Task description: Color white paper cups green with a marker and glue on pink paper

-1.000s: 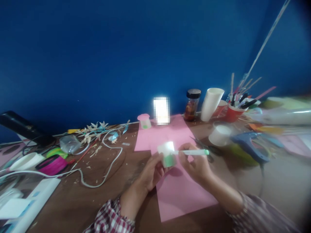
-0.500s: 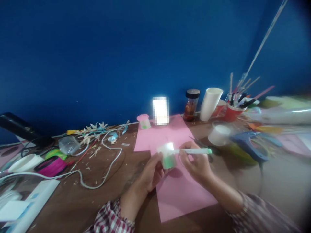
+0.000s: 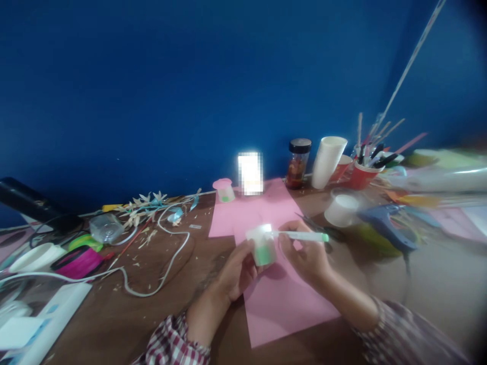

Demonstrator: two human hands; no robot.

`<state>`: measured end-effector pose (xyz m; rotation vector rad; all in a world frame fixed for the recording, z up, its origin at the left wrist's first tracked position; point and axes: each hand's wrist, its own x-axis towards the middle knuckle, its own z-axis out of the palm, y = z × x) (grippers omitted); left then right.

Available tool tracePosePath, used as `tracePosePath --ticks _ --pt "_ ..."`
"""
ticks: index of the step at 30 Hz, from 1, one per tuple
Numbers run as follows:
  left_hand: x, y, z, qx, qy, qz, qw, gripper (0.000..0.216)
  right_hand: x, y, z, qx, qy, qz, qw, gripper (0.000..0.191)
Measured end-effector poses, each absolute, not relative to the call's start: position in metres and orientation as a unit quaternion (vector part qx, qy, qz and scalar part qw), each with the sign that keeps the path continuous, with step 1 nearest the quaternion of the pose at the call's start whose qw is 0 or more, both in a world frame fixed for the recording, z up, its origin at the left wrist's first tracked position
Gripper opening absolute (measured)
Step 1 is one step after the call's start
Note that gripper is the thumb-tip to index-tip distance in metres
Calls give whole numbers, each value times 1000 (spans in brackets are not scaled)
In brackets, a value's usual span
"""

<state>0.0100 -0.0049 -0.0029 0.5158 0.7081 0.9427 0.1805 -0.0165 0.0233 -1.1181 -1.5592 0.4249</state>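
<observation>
My left hand is closed around a small white paper cup with a green patch on its side. In my right hand is a white marker with a green end pointing right. The marker's other end is at the cup's upper right side; whether it touches cannot be made out. Both hands are above pink paper sheets. Behind them stands another small cup with a green patch and a pink round top, beside a bright, blurred-out upright screen.
At right are scissors, a white plastic cup, a blue glue gun, stacked paper cups, a dark-lidded jar and a red cup of pens. At left lie a white cable, magenta ribbon roll and power strip.
The view has shifted very slightly. My left hand keeps hold of the cup, and the marker in my right hand has moved only a little against it.
</observation>
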Motion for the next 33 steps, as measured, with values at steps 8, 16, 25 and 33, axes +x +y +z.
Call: tracePosePath --ticks 8,16,25,33 --pt "9 -5 -3 245 334 436 799 27 180 -16 21 -479 -657 193 550 6" --pt "10 -5 -2 245 338 436 797 27 180 -16 23 -471 -673 166 546 7" --pt "10 -5 -2 250 332 436 798 28 180 -16 23 -479 -664 171 548 7" --pt "10 -3 -2 228 336 440 801 25 180 -15 24 -491 -660 151 548 9"
